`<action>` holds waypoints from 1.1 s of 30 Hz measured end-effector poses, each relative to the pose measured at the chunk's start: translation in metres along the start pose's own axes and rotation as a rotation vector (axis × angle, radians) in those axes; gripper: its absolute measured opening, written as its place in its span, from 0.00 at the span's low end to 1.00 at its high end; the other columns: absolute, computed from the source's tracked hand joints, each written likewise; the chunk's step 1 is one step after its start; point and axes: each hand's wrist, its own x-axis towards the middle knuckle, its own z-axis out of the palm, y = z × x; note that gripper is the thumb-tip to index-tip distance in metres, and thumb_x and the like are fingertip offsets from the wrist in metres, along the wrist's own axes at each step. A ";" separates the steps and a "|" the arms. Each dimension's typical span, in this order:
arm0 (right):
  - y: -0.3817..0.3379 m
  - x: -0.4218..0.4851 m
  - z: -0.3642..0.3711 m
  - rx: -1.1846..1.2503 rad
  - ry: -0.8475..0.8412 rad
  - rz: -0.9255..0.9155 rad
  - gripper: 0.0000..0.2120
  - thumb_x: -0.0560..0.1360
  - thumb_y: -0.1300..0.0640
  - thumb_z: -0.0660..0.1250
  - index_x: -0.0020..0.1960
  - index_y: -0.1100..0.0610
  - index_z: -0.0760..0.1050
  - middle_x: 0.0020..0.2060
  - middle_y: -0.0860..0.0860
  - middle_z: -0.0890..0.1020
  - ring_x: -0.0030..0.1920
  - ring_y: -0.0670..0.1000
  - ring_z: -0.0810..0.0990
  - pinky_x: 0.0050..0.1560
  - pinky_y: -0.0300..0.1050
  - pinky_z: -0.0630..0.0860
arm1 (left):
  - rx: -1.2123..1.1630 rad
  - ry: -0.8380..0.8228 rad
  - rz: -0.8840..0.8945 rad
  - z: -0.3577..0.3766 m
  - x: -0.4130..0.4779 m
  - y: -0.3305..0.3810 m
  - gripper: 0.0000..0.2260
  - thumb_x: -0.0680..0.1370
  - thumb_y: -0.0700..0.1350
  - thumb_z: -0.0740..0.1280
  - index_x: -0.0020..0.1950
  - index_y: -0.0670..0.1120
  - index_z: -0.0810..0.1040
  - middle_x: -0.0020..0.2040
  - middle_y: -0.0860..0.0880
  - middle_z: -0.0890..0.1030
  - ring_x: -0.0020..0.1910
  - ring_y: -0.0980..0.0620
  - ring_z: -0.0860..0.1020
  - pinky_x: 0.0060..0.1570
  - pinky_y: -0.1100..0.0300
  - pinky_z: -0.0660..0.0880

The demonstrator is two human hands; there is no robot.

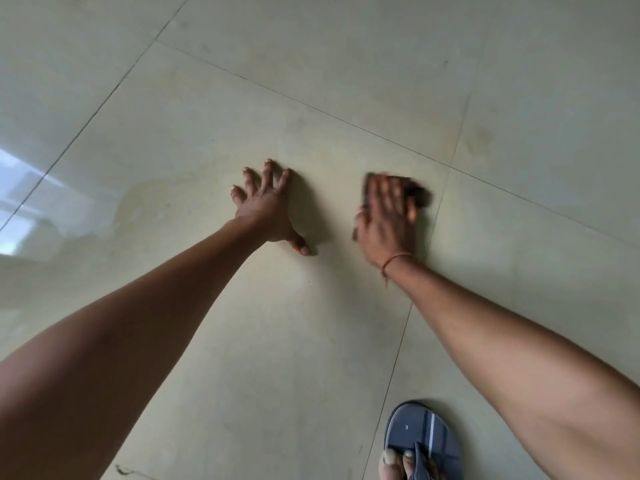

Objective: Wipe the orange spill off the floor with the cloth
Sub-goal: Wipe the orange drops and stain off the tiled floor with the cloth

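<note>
Left hand (pixel 268 209) flat on the floor (pixel 311 341), fingers (pixel 266 174) spread wide, holding nothing. Right hand (pixel 388 220), blurry, pressing down on the dark cloth (pixel 419 194), fingers straight on top of it. Faint orange spill (pixel 149 199) on the floor, left of both hands.

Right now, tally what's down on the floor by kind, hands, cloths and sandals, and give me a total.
Hands: 2, the left hand spread flat, the right hand pressing down
Cloths: 1, a dark cloth under the right hand
Sandals: 1, a blue sandal
Total: 4
</note>
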 end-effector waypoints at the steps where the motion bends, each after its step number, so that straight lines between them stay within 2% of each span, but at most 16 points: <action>1: -0.023 -0.017 0.005 0.004 -0.026 -0.158 0.29 0.77 0.49 0.54 0.77 0.54 0.55 0.76 0.51 0.59 0.77 0.51 0.54 0.73 0.56 0.52 | -0.032 0.048 0.025 0.003 -0.009 -0.007 0.68 0.50 0.65 0.80 0.79 0.50 0.44 0.79 0.45 0.40 0.76 0.36 0.39 0.72 0.35 0.46; 3: -0.025 -0.061 0.006 0.000 -0.114 -0.347 0.30 0.76 0.47 0.54 0.77 0.53 0.56 0.76 0.50 0.60 0.76 0.50 0.55 0.73 0.55 0.53 | -0.132 0.154 0.107 0.016 -0.026 -0.021 0.61 0.56 0.66 0.78 0.79 0.50 0.48 0.80 0.44 0.44 0.77 0.39 0.43 0.73 0.39 0.47; 6: 0.008 -0.076 -0.008 -0.008 -0.205 -0.510 0.30 0.76 0.47 0.55 0.76 0.53 0.58 0.76 0.51 0.61 0.76 0.50 0.57 0.72 0.59 0.58 | -0.182 0.269 0.095 0.036 -0.072 -0.065 0.52 0.63 0.68 0.73 0.79 0.49 0.54 0.80 0.44 0.49 0.77 0.40 0.47 0.73 0.41 0.49; 8: 0.000 -0.049 -0.009 -0.042 -0.170 -0.384 0.30 0.77 0.48 0.56 0.77 0.54 0.57 0.76 0.52 0.60 0.76 0.51 0.55 0.72 0.60 0.56 | -0.127 0.301 0.059 0.047 -0.097 -0.094 0.49 0.64 0.70 0.71 0.77 0.49 0.57 0.79 0.43 0.51 0.77 0.40 0.49 0.73 0.40 0.52; 10: -0.045 -0.024 0.000 -0.065 -0.081 -0.201 0.30 0.77 0.49 0.57 0.77 0.54 0.55 0.77 0.53 0.58 0.77 0.51 0.54 0.73 0.57 0.53 | -0.083 0.290 0.040 0.051 -0.109 -0.109 0.48 0.64 0.71 0.69 0.77 0.50 0.57 0.79 0.44 0.52 0.76 0.41 0.49 0.73 0.40 0.52; 11: -0.085 -0.023 0.010 -0.063 -0.077 -0.234 0.30 0.77 0.49 0.57 0.77 0.54 0.55 0.77 0.53 0.58 0.77 0.51 0.54 0.73 0.57 0.52 | -0.078 0.290 0.006 0.051 -0.117 -0.120 0.48 0.64 0.71 0.69 0.77 0.50 0.57 0.79 0.44 0.51 0.77 0.41 0.49 0.73 0.41 0.51; 14: -0.174 -0.065 0.027 0.002 -0.203 -0.651 0.30 0.76 0.48 0.55 0.76 0.54 0.58 0.76 0.52 0.61 0.76 0.51 0.56 0.73 0.56 0.51 | -0.108 0.286 -0.133 0.050 -0.145 -0.152 0.49 0.64 0.70 0.70 0.78 0.51 0.55 0.80 0.45 0.48 0.78 0.41 0.47 0.73 0.40 0.49; 17: -0.170 -0.079 0.021 -0.031 -0.315 -0.951 0.30 0.75 0.47 0.54 0.76 0.53 0.59 0.75 0.51 0.62 0.76 0.50 0.58 0.73 0.58 0.57 | -0.130 0.314 -0.250 0.055 -0.183 -0.185 0.49 0.65 0.70 0.70 0.78 0.51 0.54 0.80 0.46 0.47 0.78 0.41 0.46 0.74 0.40 0.47; 19: -0.172 -0.055 0.022 -0.033 -0.280 -0.912 0.29 0.76 0.48 0.54 0.76 0.53 0.59 0.75 0.52 0.62 0.76 0.52 0.59 0.72 0.59 0.57 | -0.141 0.321 -0.302 0.062 -0.205 -0.200 0.49 0.66 0.69 0.70 0.78 0.51 0.53 0.80 0.46 0.47 0.78 0.42 0.47 0.74 0.41 0.47; 22: -0.240 -0.054 0.037 -0.043 -0.188 -0.661 0.29 0.78 0.50 0.58 0.77 0.54 0.55 0.77 0.52 0.57 0.77 0.51 0.54 0.74 0.55 0.48 | -0.179 0.340 -0.408 0.086 -0.246 -0.221 0.48 0.67 0.69 0.68 0.79 0.50 0.52 0.80 0.46 0.47 0.78 0.42 0.47 0.74 0.41 0.47; 23: -0.270 -0.072 0.043 -0.037 -0.198 -0.707 0.30 0.78 0.50 0.58 0.77 0.54 0.54 0.77 0.53 0.56 0.77 0.51 0.52 0.74 0.55 0.47 | -0.180 0.350 -0.437 0.092 -0.258 -0.229 0.48 0.67 0.70 0.68 0.79 0.50 0.52 0.80 0.46 0.47 0.78 0.42 0.48 0.74 0.41 0.48; 25: -0.313 -0.138 0.055 -0.049 -0.300 -1.022 0.31 0.78 0.49 0.58 0.77 0.54 0.53 0.77 0.53 0.56 0.77 0.51 0.52 0.73 0.56 0.47 | -0.214 0.350 -0.539 0.107 -0.295 -0.240 0.47 0.68 0.70 0.66 0.79 0.50 0.52 0.80 0.45 0.47 0.78 0.43 0.48 0.74 0.41 0.48; 27: -0.314 -0.179 0.055 -0.095 -0.396 -1.308 0.31 0.77 0.48 0.57 0.77 0.53 0.54 0.77 0.51 0.57 0.77 0.50 0.53 0.73 0.55 0.48 | -0.248 0.337 -0.614 0.118 -0.323 -0.247 0.46 0.69 0.69 0.66 0.79 0.49 0.52 0.80 0.45 0.47 0.78 0.43 0.49 0.74 0.42 0.49; 30: -0.313 -0.174 0.049 -0.139 -0.451 -1.525 0.31 0.77 0.48 0.58 0.77 0.51 0.54 0.77 0.50 0.58 0.77 0.48 0.53 0.72 0.53 0.50 | -0.270 0.333 -0.712 0.135 -0.369 -0.257 0.45 0.70 0.69 0.66 0.79 0.49 0.52 0.80 0.45 0.47 0.78 0.43 0.49 0.74 0.41 0.50; 31: -0.321 -0.172 0.053 -0.136 -0.423 -1.512 0.30 0.77 0.48 0.58 0.77 0.50 0.54 0.77 0.50 0.59 0.77 0.48 0.54 0.72 0.52 0.50 | -0.274 0.334 -0.752 0.144 -0.386 -0.260 0.46 0.70 0.69 0.66 0.79 0.49 0.52 0.80 0.45 0.47 0.78 0.43 0.49 0.74 0.41 0.50; 33: -0.348 -0.177 0.061 -0.092 -0.329 -1.268 0.30 0.77 0.49 0.57 0.77 0.51 0.54 0.77 0.50 0.58 0.77 0.49 0.54 0.73 0.53 0.48 | -0.293 0.340 -0.814 0.159 -0.410 -0.265 0.46 0.69 0.70 0.65 0.79 0.49 0.52 0.80 0.45 0.48 0.78 0.43 0.49 0.73 0.41 0.50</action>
